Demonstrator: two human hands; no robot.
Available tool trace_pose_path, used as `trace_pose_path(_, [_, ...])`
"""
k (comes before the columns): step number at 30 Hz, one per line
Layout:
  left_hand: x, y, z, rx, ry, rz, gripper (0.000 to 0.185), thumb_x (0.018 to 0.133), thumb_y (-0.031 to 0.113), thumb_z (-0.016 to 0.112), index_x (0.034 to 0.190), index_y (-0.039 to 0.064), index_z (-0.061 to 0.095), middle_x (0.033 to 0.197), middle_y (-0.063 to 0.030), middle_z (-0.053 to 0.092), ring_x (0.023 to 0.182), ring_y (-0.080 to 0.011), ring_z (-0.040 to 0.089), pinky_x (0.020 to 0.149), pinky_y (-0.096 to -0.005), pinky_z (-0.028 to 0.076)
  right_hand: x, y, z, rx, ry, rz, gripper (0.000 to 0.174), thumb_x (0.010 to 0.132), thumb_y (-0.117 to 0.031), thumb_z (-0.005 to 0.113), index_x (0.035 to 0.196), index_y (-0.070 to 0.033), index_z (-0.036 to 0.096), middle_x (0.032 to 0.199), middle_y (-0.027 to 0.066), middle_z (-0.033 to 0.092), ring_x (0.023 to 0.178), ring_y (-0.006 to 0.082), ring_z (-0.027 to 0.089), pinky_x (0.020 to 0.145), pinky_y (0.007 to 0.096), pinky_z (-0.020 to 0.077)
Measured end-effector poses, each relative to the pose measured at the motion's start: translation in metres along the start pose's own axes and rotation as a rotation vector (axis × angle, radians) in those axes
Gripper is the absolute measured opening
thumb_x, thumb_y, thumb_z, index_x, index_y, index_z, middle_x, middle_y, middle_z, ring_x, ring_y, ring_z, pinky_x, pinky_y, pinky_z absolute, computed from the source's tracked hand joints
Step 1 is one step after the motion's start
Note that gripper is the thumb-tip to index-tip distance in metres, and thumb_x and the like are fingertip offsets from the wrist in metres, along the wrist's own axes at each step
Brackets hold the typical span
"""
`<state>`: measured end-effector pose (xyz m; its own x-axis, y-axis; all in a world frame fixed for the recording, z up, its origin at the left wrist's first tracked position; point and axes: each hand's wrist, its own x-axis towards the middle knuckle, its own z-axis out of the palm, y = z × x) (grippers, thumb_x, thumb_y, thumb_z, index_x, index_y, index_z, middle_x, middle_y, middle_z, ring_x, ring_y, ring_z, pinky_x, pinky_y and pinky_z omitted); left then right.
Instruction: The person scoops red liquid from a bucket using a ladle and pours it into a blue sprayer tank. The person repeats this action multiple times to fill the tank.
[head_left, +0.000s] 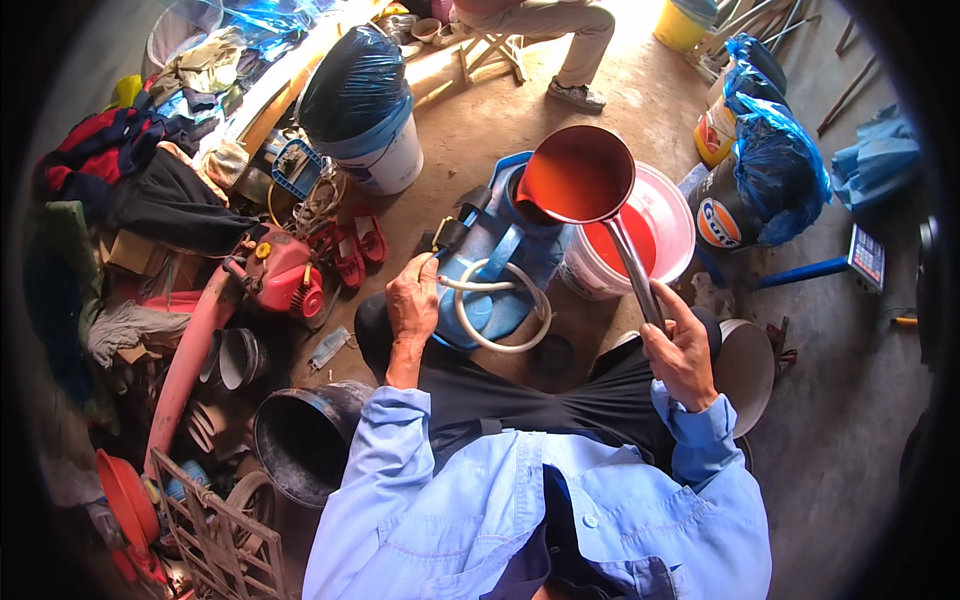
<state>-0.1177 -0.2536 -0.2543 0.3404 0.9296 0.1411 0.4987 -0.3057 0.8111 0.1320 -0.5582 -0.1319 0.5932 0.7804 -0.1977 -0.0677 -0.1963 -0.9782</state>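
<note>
My right hand (681, 346) grips the metal handle of a dark red saucepan-like ladle (616, 144). The ladle tilts over the round opening of a blue plastic backpack sprayer tank (469, 244), with red-orange liquid (564, 184) inside it. At the tank's left side, my left hand (412, 298) is closed around a thin rod with black fittings (452, 234); the gripped part is mostly hidden. A pale hose (491, 346) loops over the tank's near side. Just right of it stands a white-pink bucket (673, 217) holding red liquid (626, 247).
A bag-covered white bucket (390, 154) stands ahead left, a Gulf bucket (724, 206) at right. Beside it is a scale with a keypad (866, 259). A red engine blower (281, 274) and black bucket (300, 442) lie left. A seated person's leg (589, 49) is ahead.
</note>
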Motion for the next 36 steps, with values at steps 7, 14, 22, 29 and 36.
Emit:
trace_pose_path(7, [-0.001, 0.001, 0.000, -0.011, -0.005, -0.009, 0.031, 0.108, 0.029, 0.066, 0.120, 0.002, 0.076, 0.094, -0.0228, 0.076, 0.086, -0.0381, 0.076, 0.076, -0.0451, 0.057, 0.000, -0.003, -0.001, -0.041, 0.010, -0.004, 0.066, 0.099, 0.000, 0.065, 0.162, 0.001, 0.044, 0.078, -0.0030, 0.059, 0.064, 0.0036, 0.053, 0.057, 0.0221, 0.0374])
trace_pose_path(14, [0.000, -0.001, 0.001, 0.011, -0.007, -0.015, 0.032, 0.108, 0.029, 0.065, 0.121, 0.002, 0.075, 0.093, -0.0218, 0.076, 0.085, -0.0362, 0.076, 0.075, -0.0439, 0.056, 0.000, -0.004, -0.003, -0.069, 0.029, -0.002, 0.066, 0.099, 0.000, 0.066, 0.161, 0.001, 0.045, 0.079, -0.0023, 0.060, 0.064, 0.0039, 0.053, 0.058, 0.0215, 0.0381])
trace_pose_path(22, [-0.001, 0.002, -0.001, -0.002, -0.007, 0.010, 0.032, 0.108, 0.030, 0.065, 0.121, 0.003, 0.076, 0.088, -0.0190, 0.076, 0.081, -0.0319, 0.076, 0.073, -0.0423, 0.056, 0.001, -0.006, -0.009, -0.132, 0.045, -0.076, 0.065, 0.099, 0.001, 0.065, 0.161, 0.001, 0.045, 0.080, -0.0016, 0.060, 0.063, 0.0034, 0.053, 0.056, 0.0216, 0.0369])
trace_pose_path(29, [-0.002, 0.004, 0.000, 0.014, 0.010, 0.019, 0.032, 0.108, 0.030, 0.065, 0.121, 0.003, 0.076, 0.088, -0.0180, 0.077, 0.080, -0.0314, 0.076, 0.072, -0.0422, 0.056, 0.002, -0.008, -0.012, -0.145, 0.068, -0.060, 0.065, 0.100, 0.003, 0.063, 0.162, 0.001, 0.045, 0.083, -0.0006, 0.061, 0.065, 0.0037, 0.053, 0.058, 0.0217, 0.0378])
trace_pose_path(36, [-0.001, 0.005, -0.001, 0.020, -0.013, -0.009, 0.033, 0.109, 0.031, 0.065, 0.121, 0.003, 0.076, 0.088, -0.0175, 0.076, 0.081, -0.0310, 0.075, 0.073, -0.0418, 0.056, 0.004, -0.006, -0.017, -0.190, 0.074, -0.120, 0.064, 0.099, 0.003, 0.063, 0.161, 0.000, 0.046, 0.085, -0.0004, 0.060, 0.068, 0.0040, 0.053, 0.060, 0.0221, 0.0387])
